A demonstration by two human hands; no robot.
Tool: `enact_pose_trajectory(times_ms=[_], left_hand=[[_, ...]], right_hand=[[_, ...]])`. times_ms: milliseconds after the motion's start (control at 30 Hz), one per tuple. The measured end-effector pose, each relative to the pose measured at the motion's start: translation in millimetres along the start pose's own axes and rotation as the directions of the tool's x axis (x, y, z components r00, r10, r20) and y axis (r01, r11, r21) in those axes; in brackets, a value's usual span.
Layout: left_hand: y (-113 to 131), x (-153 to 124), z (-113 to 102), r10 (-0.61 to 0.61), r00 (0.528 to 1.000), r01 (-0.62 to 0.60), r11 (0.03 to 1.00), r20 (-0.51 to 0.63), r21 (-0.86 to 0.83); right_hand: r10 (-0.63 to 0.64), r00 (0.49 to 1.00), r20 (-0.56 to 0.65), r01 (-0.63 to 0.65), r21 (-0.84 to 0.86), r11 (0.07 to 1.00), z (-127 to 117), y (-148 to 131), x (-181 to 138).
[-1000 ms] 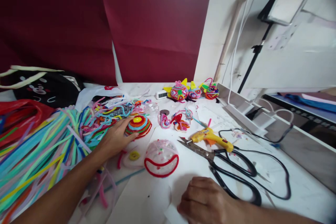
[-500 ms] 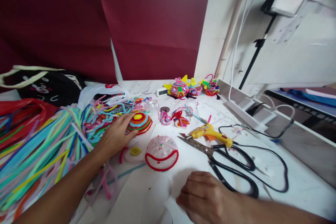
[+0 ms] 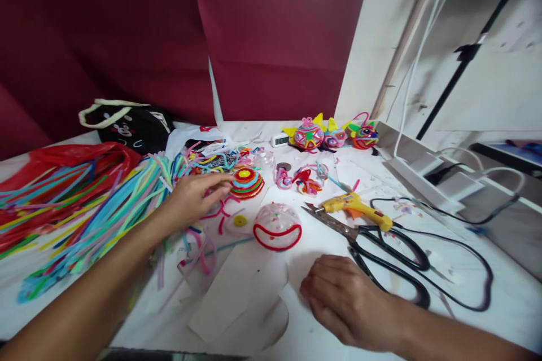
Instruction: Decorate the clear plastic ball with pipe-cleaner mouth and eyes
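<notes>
My left hand (image 3: 195, 196) reaches across the pile of coloured pipe cleaners (image 3: 97, 208), fingers stretched out flat, tips beside the striped spiral dome (image 3: 246, 181). Nothing is in it. My right hand (image 3: 345, 302) rests on the white table (image 3: 322, 262) with its fingers curled under; what they hold, if anything, is hidden. A clear half-dome with a red pipe-cleaner rim (image 3: 277, 227) lies between the hands. A small yellow ring (image 3: 240, 220) sits just left of it.
Large black scissors (image 3: 381, 259) and a yellow glue gun (image 3: 358, 208) with its black cord lie right of the dome. Three finished colourful ornaments (image 3: 334, 136) stand at the back. A black tote bag (image 3: 127, 124), red bag (image 3: 68, 159) and white power strip (image 3: 427, 177) edge the table.
The view has swung left and down. My left hand has lifted slightly and stretched toward the spiral dome. My right hand has stayed curled on the table.
</notes>
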State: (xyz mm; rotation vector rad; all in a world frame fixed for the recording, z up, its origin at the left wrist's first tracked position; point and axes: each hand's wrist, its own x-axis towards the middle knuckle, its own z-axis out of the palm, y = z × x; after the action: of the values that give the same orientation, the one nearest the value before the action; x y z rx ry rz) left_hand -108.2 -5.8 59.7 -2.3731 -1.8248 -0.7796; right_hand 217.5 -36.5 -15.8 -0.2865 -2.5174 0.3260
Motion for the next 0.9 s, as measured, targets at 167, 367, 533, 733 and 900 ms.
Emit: enact_pose_trajectory(times_ms=[167, 367, 533, 733, 900], left_hand=[[-0.3, -41.6, 8.1, 0.067, 0.997, -0.068, 0.997, 0.041, 0.031], [1.4, -114.1, 12.5, 0.195, 0.978, -0.176, 0.962, -0.072, 0.210], [-0.7, -159.2, 21.3, 0.213, 0.962, -0.155, 0.941, -0.169, 0.302], [1.1, -169.1, 30.4, 0.091, 0.948, -0.011, 0.967, -0.304, 0.255], [5.6, -166.1, 31.1, 0.069, 0.951, 0.004, 0.971, -0.300, 0.238]], right_hand=[[0.001, 0.999, -0.033, -0.002, -0.040, 0.999, -2.5, -1.1, 4.7], [-0.045, 0.998, -0.050, 0.041, -0.090, 0.995, -1.4, -1.2, 4.4], [-0.059, 0.997, -0.042, 0.054, -0.125, 0.991, 2.2, -0.2, 1.5], [-0.049, 0.999, 0.007, 0.049, -0.107, 0.993, 4.2, 1.2, -1.4], [-0.062, 0.997, 0.038, 0.066, -0.099, 0.993, 4.3, -2.7, -1.7]])
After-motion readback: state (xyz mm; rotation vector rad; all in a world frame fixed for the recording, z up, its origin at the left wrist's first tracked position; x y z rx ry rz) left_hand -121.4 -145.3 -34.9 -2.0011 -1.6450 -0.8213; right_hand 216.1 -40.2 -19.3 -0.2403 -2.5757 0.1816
